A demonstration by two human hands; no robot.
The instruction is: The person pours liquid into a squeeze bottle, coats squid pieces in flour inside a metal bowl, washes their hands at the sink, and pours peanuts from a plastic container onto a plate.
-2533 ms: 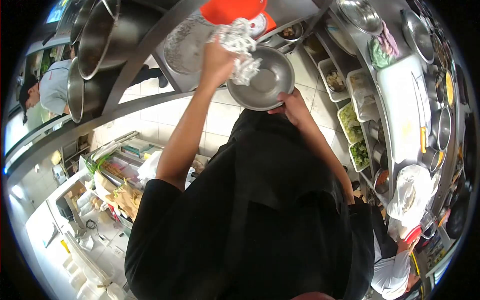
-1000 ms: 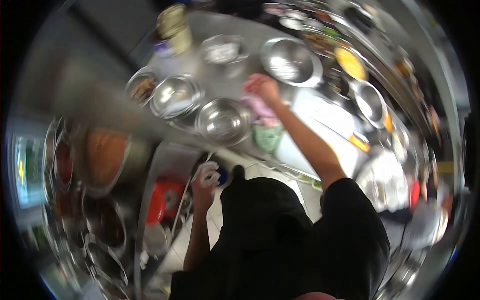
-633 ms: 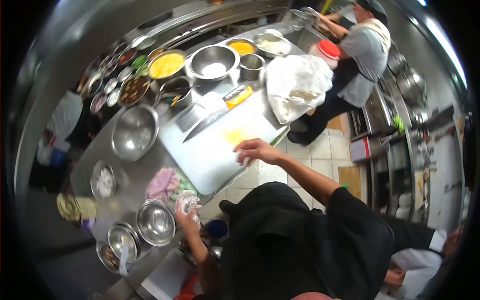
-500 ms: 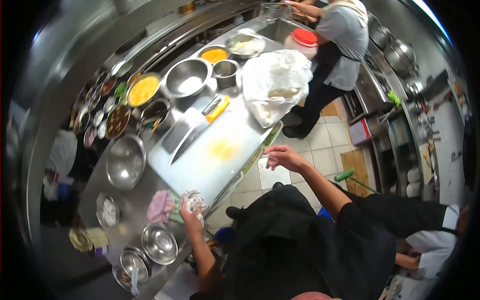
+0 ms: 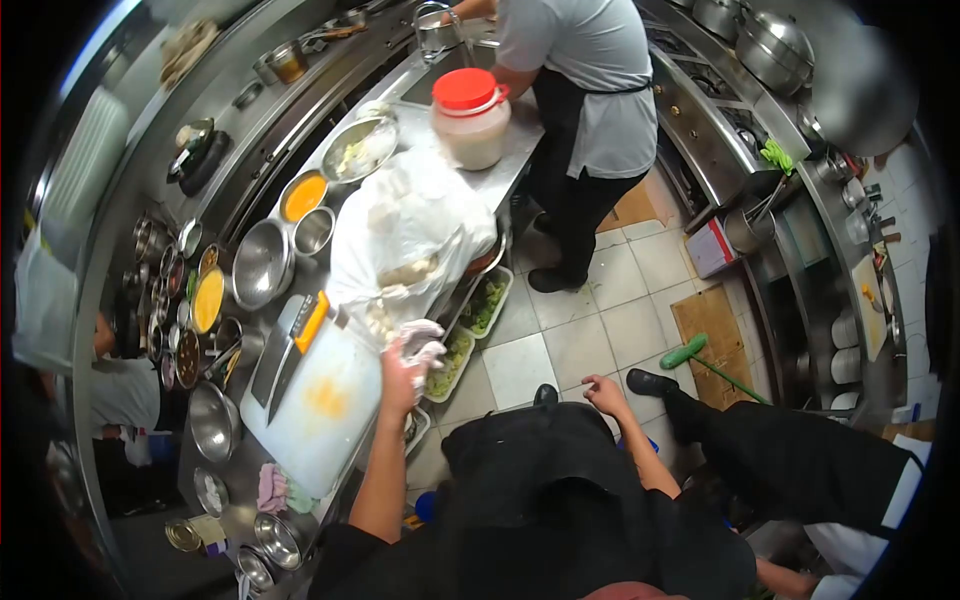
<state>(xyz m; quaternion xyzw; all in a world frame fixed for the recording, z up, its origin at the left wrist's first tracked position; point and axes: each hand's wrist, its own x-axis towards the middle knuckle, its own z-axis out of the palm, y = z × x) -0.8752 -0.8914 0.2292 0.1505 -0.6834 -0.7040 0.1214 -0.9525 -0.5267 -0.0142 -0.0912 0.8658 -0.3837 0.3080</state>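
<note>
From where I stand, the crumpled white wad is up in the left hand, near the middle of the frame, its fingers bent around it; it looks like cloth, though I can't be sure. Just behind it, as I see it, the lower end of a big white plastic bag lies on the metal desk. The right hand hangs over the tiled floor, right of centre, fingers loose and slightly curled. Left of the wad there's a white cutting board with a yellow stain, and on it a wide blade and a knife with an orange handle, side by side. A pink cloth and a green cloth sit by the board's lower end. Above the board stand a large steel bowl, a small metal pot and a bowl of orange liquid. Beyond the bag, near the top, is a jar with a red lid, and beside it a co-worker in a pale shirt leans over the desk. Tubs of chopped greens show below the desk's edge. Lower right, another person's dark-clad leg stretches in, below a green brush-like thing on the floor.
</note>
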